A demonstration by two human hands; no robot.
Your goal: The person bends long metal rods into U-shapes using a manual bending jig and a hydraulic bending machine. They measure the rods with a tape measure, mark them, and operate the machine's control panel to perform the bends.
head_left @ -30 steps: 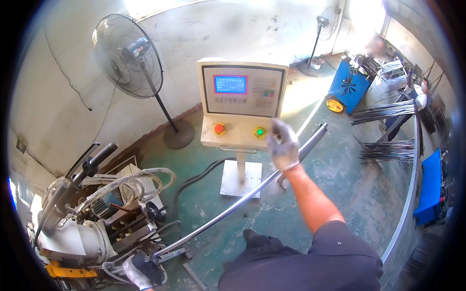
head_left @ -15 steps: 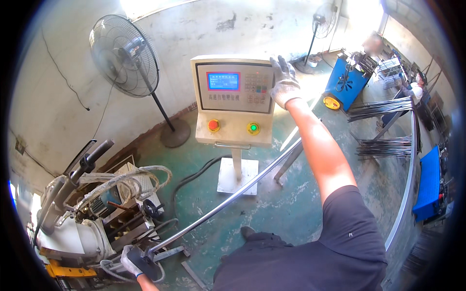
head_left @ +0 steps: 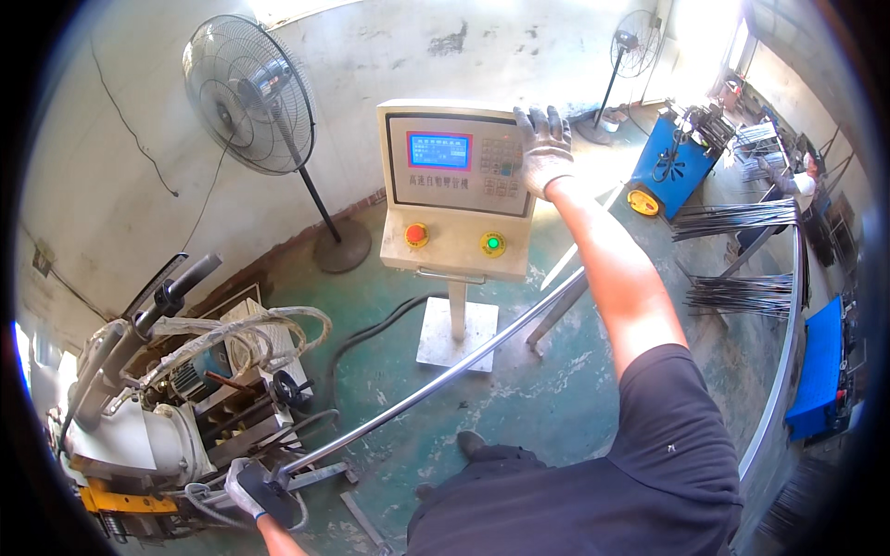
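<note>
My right hand (head_left: 545, 153), in a white glove with grey fingers, reaches to the right edge of a beige control box (head_left: 454, 269). Its fingers are stretched out and overlap the side of the keypad (head_left: 501, 153). To the left of the keypad a blue screen (head_left: 439, 151) is lit, with a red button (head_left: 416, 234) and a green lit button (head_left: 493, 244) below. At the lower left my gloved left hand (head_left: 243, 486) is curled at the edge of a dark flat piece (head_left: 266, 493), beside the end of a long metal tube (head_left: 417, 398). Most of its fingers are hidden.
A machine with hoses (head_left: 167, 435) fills the lower left. Standing fans (head_left: 250, 93) (head_left: 630, 46) are by the wall. On the right are a blue wheeled machine (head_left: 672, 167), bundles of thin rods (head_left: 737, 218) on a rack, a blue panel (head_left: 820, 371) and another person (head_left: 805, 183).
My right hand has shifted slightly left over the control box, covering more of the keypad's side. The whole view has moved a little. My left hand stays at the dark flat piece.
</note>
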